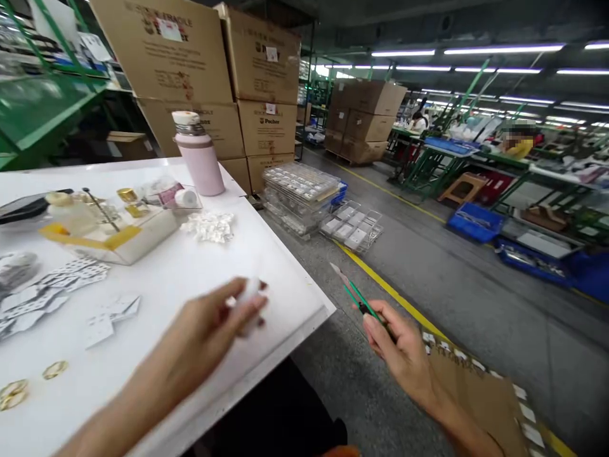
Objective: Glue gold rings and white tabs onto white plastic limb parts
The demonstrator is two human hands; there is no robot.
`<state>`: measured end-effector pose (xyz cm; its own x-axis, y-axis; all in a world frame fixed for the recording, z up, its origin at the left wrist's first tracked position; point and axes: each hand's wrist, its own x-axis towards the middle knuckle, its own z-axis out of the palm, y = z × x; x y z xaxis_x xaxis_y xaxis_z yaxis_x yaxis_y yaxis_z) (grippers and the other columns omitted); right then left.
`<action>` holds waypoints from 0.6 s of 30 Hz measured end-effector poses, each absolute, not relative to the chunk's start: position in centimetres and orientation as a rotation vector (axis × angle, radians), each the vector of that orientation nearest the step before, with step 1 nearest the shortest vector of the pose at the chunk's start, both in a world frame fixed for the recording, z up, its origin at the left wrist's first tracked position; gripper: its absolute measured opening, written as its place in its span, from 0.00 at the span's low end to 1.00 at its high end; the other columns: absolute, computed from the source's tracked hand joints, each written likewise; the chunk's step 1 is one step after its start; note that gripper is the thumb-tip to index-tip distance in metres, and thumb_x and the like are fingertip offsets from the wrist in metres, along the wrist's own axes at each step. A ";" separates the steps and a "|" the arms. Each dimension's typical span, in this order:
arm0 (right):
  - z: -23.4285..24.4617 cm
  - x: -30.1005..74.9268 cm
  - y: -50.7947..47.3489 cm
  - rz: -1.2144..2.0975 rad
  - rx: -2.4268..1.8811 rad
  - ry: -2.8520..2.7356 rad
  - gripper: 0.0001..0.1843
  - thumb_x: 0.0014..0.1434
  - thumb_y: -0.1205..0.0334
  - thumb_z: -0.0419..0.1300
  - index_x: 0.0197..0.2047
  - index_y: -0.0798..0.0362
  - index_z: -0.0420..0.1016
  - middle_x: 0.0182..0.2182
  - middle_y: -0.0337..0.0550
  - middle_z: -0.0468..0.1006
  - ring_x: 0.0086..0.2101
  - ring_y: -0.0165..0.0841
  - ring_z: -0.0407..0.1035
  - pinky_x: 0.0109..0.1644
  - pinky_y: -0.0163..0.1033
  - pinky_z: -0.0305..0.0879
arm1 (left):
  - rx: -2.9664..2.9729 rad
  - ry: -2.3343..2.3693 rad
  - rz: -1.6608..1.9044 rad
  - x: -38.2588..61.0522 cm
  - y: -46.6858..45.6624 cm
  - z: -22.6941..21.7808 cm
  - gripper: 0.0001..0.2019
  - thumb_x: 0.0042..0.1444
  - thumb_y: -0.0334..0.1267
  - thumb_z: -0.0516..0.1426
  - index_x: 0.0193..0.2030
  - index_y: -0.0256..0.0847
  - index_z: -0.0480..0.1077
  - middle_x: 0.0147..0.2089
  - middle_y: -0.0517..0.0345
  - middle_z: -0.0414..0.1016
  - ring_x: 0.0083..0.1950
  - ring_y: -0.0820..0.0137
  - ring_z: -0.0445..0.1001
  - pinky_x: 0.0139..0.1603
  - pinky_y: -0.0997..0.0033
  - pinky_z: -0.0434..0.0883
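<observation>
Over the right part of the white table, my left hand (209, 333) is closed on a small white object (250, 291), too blurred to name. Out past the table's edge, my right hand (394, 339) grips a green utility knife (360, 297), its blade extended and pointing up and to the left. A pile of small white pieces (209, 226) lies on the table beyond my left hand. White cards with holes (102, 317) and gold-coloured rings (56, 369) are spread to the left of that hand.
An open box with yellow edging (128, 240) holds bottles and small tools. A pink flask (202, 162) stands near the table's far corner. Stacked clear trays (304, 184) sit on the floor beyond. At lower right is a cardboard sheet edged with white tabs (471, 393). Large cartons (185, 57) rise behind.
</observation>
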<state>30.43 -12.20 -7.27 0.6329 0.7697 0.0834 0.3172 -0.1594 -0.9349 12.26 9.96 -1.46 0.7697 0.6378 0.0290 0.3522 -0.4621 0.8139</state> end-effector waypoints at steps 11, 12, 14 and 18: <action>-9.8 31.6 -15.4 0.307 -2.028 -1.149 0.09 0.69 0.58 0.47 0.44 0.49 0.67 0.28 0.36 0.69 0.28 0.30 0.64 0.35 0.34 0.61 | 1.637 0.604 -0.073 16.6 -0.4 -9.6 0.23 0.60 0.60 0.48 0.34 0.40 0.68 0.26 0.57 0.75 0.26 0.66 0.74 0.24 0.71 0.64; -9.9 31.7 -15.3 0.294 -2.019 -1.174 0.09 0.69 0.58 0.47 0.45 0.49 0.67 0.29 0.36 0.70 0.29 0.30 0.65 0.36 0.34 0.61 | 1.638 0.607 -0.076 16.7 -0.3 -9.7 0.23 0.60 0.60 0.48 0.34 0.40 0.68 0.26 0.57 0.75 0.26 0.66 0.74 0.23 0.71 0.64; -10.1 31.8 -15.2 0.281 -2.005 -1.220 0.10 0.69 0.60 0.47 0.47 0.48 0.68 0.31 0.37 0.72 0.30 0.30 0.67 0.37 0.34 0.63 | 1.642 0.608 -0.084 16.8 0.0 -9.7 0.22 0.60 0.59 0.49 0.35 0.41 0.68 0.27 0.57 0.76 0.26 0.66 0.75 0.24 0.71 0.65; -10.3 32.2 -15.2 0.293 -1.992 -1.271 0.12 0.69 0.62 0.48 0.51 0.48 0.69 0.34 0.40 0.76 0.33 0.31 0.70 0.39 0.34 0.66 | 1.648 0.615 -0.093 16.8 0.0 -9.6 0.22 0.60 0.59 0.50 0.34 0.41 0.69 0.27 0.59 0.75 0.26 0.66 0.75 0.25 0.71 0.65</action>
